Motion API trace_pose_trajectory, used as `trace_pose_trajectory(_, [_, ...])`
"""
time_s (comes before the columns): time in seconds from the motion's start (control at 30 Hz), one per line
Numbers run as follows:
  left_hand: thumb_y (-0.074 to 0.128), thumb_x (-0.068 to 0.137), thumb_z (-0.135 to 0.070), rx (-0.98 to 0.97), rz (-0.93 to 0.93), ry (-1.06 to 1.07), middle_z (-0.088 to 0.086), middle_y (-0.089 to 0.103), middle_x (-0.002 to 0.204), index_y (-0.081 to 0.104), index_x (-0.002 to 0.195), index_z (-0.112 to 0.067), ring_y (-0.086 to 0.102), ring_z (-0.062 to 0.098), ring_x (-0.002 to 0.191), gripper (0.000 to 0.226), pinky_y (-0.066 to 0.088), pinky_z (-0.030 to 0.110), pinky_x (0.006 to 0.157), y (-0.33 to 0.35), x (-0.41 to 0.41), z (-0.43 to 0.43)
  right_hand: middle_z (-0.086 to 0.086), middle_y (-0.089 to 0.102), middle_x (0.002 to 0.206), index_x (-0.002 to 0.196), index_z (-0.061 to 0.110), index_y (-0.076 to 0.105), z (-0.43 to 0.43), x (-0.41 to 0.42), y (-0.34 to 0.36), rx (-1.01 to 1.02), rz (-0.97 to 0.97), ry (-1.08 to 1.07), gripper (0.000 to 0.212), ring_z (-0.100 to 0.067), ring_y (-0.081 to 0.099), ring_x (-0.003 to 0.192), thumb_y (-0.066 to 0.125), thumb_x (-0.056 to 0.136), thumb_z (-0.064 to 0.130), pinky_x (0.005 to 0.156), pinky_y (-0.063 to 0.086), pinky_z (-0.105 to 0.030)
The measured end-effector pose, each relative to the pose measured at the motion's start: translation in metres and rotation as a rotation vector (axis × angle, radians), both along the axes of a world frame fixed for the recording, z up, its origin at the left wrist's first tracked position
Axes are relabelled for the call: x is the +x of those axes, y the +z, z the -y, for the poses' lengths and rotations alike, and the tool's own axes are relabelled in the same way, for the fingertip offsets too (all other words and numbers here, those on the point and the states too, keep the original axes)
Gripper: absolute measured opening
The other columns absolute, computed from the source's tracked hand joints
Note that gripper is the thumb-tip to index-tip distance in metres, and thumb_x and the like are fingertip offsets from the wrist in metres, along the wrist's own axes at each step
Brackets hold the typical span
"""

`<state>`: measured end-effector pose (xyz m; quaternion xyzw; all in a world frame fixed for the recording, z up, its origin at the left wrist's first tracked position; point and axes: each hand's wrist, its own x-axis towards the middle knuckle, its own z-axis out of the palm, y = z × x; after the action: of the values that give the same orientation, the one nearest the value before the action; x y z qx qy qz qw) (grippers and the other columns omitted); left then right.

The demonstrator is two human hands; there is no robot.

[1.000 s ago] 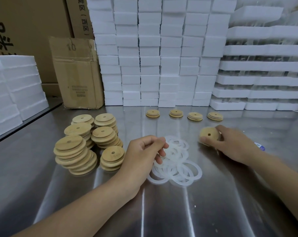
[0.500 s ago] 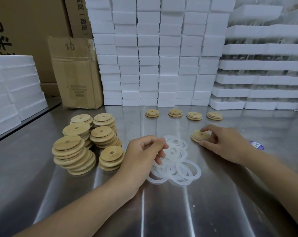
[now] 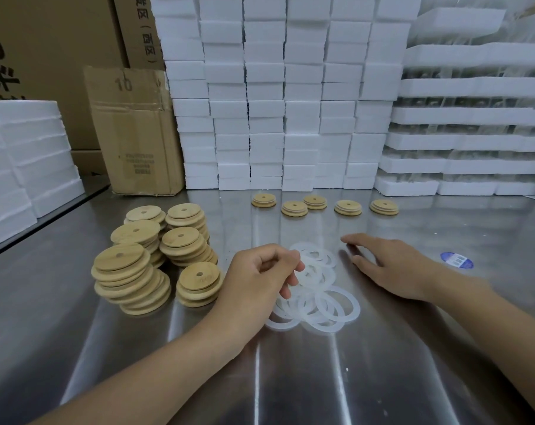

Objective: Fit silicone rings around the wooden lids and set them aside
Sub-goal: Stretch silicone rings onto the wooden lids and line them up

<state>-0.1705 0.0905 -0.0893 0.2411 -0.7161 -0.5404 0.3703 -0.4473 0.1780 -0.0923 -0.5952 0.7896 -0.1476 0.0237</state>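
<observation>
Our left hand [image 3: 260, 277] and our right hand [image 3: 392, 268] are both bare, uncovered from the fingertips back over the knuckles to the wrists. Behind each wrist a bare forearm runs away from the fingers to the picture's edge: our left forearm [image 3: 168, 369] and our right forearm [image 3: 490, 326]. Both are slim and smooth, and the finger joints show faint creases.

Work surface: a brushed steel table [image 3: 290, 378], reflecting light in pale streaks. White foam blocks [image 3: 284, 102] stand in close columns along its far edge. To the right, foam trays [image 3: 475, 118] stacked in layers. To the left, another foam stack [image 3: 27, 148], a creased carton [image 3: 134, 130] marked 10, and larger cartons [image 3: 54, 50] behind it. A blue sticker [image 3: 456, 260] lies on the table.
</observation>
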Motion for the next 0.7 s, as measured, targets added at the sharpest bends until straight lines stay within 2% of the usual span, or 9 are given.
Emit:
trace_pose_trajectory(0.07, [0.068, 0.104, -0.025, -0.111, 0.034, -0.009, -0.004, 0.07, 0.069, 0.078, 0.078, -0.026, 0.061, 0.01, 0.06, 0.028, 0.048, 0.018, 0.06, 0.0, 0.001, 0.0, 0.013, 0.055, 0.151, 0.149, 0.04, 0.047, 0.001, 0.002, 0.0, -0.005, -0.028, 0.013, 0.04, -0.011, 0.056, 0.128, 0.044, 0.11, 0.037, 0.107, 0.04, -0.029])
trace_pose_trajectory(0.1, [0.068, 0.104, -0.027, -0.2, 0.066, -0.012, -0.006, 0.071, 0.071, 0.077, 0.079, -0.029, 0.063, 0.008, 0.062, 0.026, 0.05, 0.02, 0.062, 0.0, 0.003, 0.0, 0.013, 0.055, 0.151, 0.148, 0.038, 0.05, 0.001, 0.003, 0.0, -0.007, -0.041, 0.021, 0.038, -0.013, 0.053, 0.133, 0.043, 0.11, 0.035, 0.109, 0.039, -0.028])
trace_pose_trajectory(0.2, [0.06, 0.101, -0.047, -0.6, 0.322, -0.04, -0.016, 0.072, 0.082, 0.073, 0.088, -0.035, 0.067, 0.006, 0.079, 0.022, 0.053, 0.027, 0.068, 0.002, 0.011, -0.003, 0.012, 0.057, 0.149, 0.145, 0.037, 0.052, 0.002, 0.006, 0.0, -0.004, -0.071, 0.027, 0.037, -0.013, 0.053, 0.134, 0.039, 0.111, 0.034, 0.107, 0.038, -0.027])
trace_pose_trajectory(0.27, [0.051, 0.1, -0.054, -0.881, 0.491, -0.03, -0.018, 0.069, 0.086, 0.07, 0.094, -0.037, 0.062, 0.005, 0.084, 0.026, 0.048, 0.025, 0.067, 0.004, 0.015, -0.008, 0.011, 0.057, 0.149, 0.146, 0.036, 0.052, 0.003, 0.007, 0.0, -0.001, -0.087, 0.023, 0.037, -0.014, 0.053, 0.133, 0.038, 0.112, 0.033, 0.107, 0.038, -0.027])
trace_pose_trajectory(0.33, [0.049, 0.101, -0.055, -1.014, 0.511, 0.008, -0.018, 0.068, 0.087, 0.069, 0.101, -0.039, 0.06, 0.003, 0.083, 0.026, 0.042, 0.022, 0.068, 0.011, 0.016, -0.012, 0.011, 0.056, 0.15, 0.147, 0.036, 0.051, 0.003, 0.007, -0.001, 0.003, -0.089, 0.017, 0.038, -0.014, 0.053, 0.134, 0.037, 0.112, 0.033, 0.107, 0.037, -0.026])
trace_pose_trajectory(0.4, [0.047, 0.103, -0.05, -1.108, 0.499, 0.093, -0.017, 0.071, 0.09, 0.07, 0.109, -0.038, 0.063, 0.004, 0.082, 0.027, 0.045, 0.03, 0.077, 0.022, 0.017, -0.009, 0.011, 0.055, 0.15, 0.147, 0.036, 0.05, 0.003, 0.005, -0.002, 0.008, -0.087, 0.016, 0.038, -0.014, 0.053, 0.135, 0.037, 0.112, 0.032, 0.107, 0.037, -0.026])
trace_pose_trajectory(0.53, [0.048, 0.102, -0.034, -1.159, 0.565, 0.411, -0.014, 0.074, 0.103, 0.069, 0.12, -0.035, 0.067, 0.015, 0.096, 0.027, 0.043, 0.041, 0.091, 0.053, 0.039, 0.019, 0.01, 0.056, 0.149, 0.147, 0.037, 0.05, 0.003, 0.004, -0.003, 0.01, -0.083, 0.023, 0.038, -0.015, 0.054, 0.133, 0.037, 0.111, 0.032, 0.107, 0.039, -0.028])
trace_pose_trajectory(0.63, [0.049, 0.101, -0.036, -1.037, 0.787, 0.6, -0.013, 0.069, 0.124, 0.063, 0.13, -0.039, 0.062, 0.017, 0.113, 0.032, 0.036, 0.042, 0.097, 0.071, 0.064, 0.05, 0.012, 0.056, 0.147, 0.144, 0.04, 0.05, 0.003, 0.002, -0.005, 0.016, -0.071, 0.025, 0.037, -0.014, 0.055, 0.13, 0.037, 0.111, 0.034, 0.108, 0.042, -0.031])
trace_pose_trajectory(0.7, [0.052, 0.101, -0.039, -0.917, 0.897, 0.687, -0.008, 0.066, 0.133, 0.06, 0.135, -0.039, 0.061, 0.023, 0.118, 0.035, 0.038, 0.046, 0.099, 0.078, 0.081, 0.067, 0.013, 0.057, 0.146, 0.143, 0.041, 0.051, 0.004, 0.002, -0.005, 0.013, -0.062, 0.026, 0.036, -0.014, 0.055, 0.129, 0.036, 0.111, 0.034, 0.108, 0.042, -0.032])
